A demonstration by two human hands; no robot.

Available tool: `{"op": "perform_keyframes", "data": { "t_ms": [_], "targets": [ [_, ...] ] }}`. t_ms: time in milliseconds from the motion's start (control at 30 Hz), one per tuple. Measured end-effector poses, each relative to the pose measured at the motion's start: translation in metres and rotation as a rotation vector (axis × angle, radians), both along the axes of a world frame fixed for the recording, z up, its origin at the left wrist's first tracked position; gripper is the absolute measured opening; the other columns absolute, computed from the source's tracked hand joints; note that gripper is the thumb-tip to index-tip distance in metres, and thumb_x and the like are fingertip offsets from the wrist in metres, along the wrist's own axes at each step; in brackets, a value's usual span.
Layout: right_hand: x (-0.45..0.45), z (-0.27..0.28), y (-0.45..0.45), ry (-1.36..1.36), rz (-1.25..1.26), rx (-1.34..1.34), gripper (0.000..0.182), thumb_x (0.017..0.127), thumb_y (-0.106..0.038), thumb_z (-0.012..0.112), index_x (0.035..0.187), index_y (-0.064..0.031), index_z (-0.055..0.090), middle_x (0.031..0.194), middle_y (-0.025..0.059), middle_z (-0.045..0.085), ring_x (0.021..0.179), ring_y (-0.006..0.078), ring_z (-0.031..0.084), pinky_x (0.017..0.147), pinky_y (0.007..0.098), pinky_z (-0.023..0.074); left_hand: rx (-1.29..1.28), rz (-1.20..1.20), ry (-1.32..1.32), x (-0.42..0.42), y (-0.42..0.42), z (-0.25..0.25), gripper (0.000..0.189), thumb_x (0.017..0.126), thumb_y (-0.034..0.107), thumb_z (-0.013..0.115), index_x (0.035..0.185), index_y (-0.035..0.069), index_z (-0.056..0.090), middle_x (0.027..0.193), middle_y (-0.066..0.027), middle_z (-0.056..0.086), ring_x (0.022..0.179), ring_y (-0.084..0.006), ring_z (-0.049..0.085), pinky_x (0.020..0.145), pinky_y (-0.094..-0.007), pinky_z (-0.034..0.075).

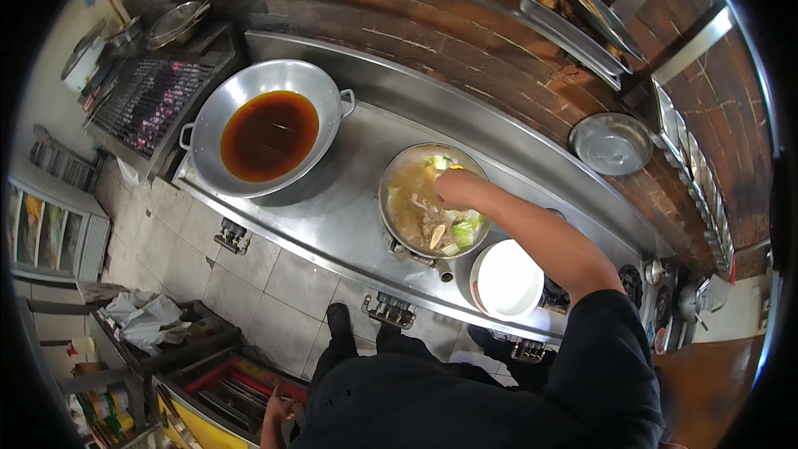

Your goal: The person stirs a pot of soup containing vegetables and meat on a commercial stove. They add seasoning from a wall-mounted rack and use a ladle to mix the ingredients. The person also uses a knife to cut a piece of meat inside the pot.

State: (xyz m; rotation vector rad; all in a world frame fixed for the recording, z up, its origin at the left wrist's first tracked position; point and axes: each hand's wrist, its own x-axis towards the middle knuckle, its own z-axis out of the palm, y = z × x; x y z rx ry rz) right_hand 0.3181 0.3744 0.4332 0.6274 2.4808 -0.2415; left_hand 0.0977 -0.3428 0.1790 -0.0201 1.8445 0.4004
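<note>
My right hand [458, 190] hangs over a round metal pot [394, 162], its fingers bent down towards the contents; whether they hold anything is hidden. Cloudy broth [408, 221] fills the pot, with pieces of meat, green leafy vegetables [464, 232] and a pale oval slice [437, 236] in it. The pot sits on a burner on the steel counter [355, 199]. Close to its lower right stands a white bucket [508, 277], its inside washed out by glare. Low at my left side, my left hand [282, 407] is beside a red-lined bin [218, 374], fingers apart.
A wide two-handled aluminium pan [280, 75] of dark brown liquid [270, 136] stands at the counter's left. Beyond it a charcoal grill [159, 103] glows. Gas valves [389, 310] jut from the front edge. Trays of food [570, 28] rest above the brick wall.
</note>
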Motion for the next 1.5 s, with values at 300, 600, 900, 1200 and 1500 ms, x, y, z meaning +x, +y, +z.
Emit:
{"op": "perform_keyframes", "data": {
  "t_ms": [300, 600, 900, 1200, 1500],
  "targets": [
    [0.046, -0.067, -0.045, 0.122, 0.026, 0.144, 0.021, 0.08, -0.005, 0.059, 0.097, -0.0025, 0.072, 0.094, 0.0198, 0.069, 0.089, 0.0344, 0.07, 0.077, 0.0441, 0.0576, -0.005, 0.009, 0.018, -0.011, 0.026, -0.002, 0.099, 0.075, 0.01, 0.079, 0.155, 0.003, 0.022, 0.132, -0.0194, 0.06, 0.057, -0.0185, 0.063, 0.045, -0.0315, 0.049],
    [0.057, -0.06, -0.041, 0.132, -0.056, 0.18, 0.017, 0.081, -0.011, 0.061, 0.089, -0.0056, 0.074, 0.094, 0.0184, 0.069, 0.091, 0.0331, 0.068, 0.075, 0.0427, 0.057, 0.05, -0.086, 0.096, -0.028, 0.039, 0.001, 0.095, 0.076, 0.011, 0.077, 0.155, 0.005, 0.023, 0.095, -0.0174, 0.071, 0.058, -0.0194, 0.064, 0.048, -0.0315, 0.051],
    [0.043, -0.029, 0.03, 0.142, -0.162, 0.038, 0.015, 0.076, -0.018, 0.071, 0.089, -0.0115, 0.077, 0.09, 0.0101, 0.073, 0.088, 0.0297, 0.069, 0.081, 0.0413, 0.0546, 0.105, -0.076, 0.078, -0.033, 0.048, 0.008, 0.093, 0.076, 0.013, 0.078, 0.152, 0.005, 0.026, 0.087, -0.0183, 0.071, 0.058, -0.0186, 0.064, 0.048, -0.0324, 0.051],
    [0.038, -0.011, 0.062, 0.127, -0.173, -0.151, 0.019, 0.074, -0.017, 0.076, 0.093, -0.0137, 0.078, 0.087, 0.0089, 0.074, 0.085, 0.024, 0.069, 0.077, 0.0373, 0.0536, 0.06, -0.023, 0.069, -0.024, 0.029, 0.004, 0.096, 0.075, 0.012, 0.08, 0.154, 0.005, 0.025, 0.088, -0.0176, 0.07, 0.051, -0.017, 0.059, 0.044, -0.0307, 0.047],
    [0.038, -0.065, 0.076, 0.097, -0.111, -0.186, 0.019, 0.075, -0.018, 0.076, 0.094, -0.0125, 0.077, 0.09, 0.0087, 0.074, 0.085, 0.0258, 0.069, 0.077, 0.0391, 0.0534, -0.007, -0.048, 0.082, -0.022, 0.052, 0.02, 0.097, 0.074, 0.013, 0.08, 0.153, 0.004, 0.026, 0.112, -0.0196, 0.068, 0.054, -0.0186, 0.062, 0.047, -0.032, 0.047]
  ]
}}
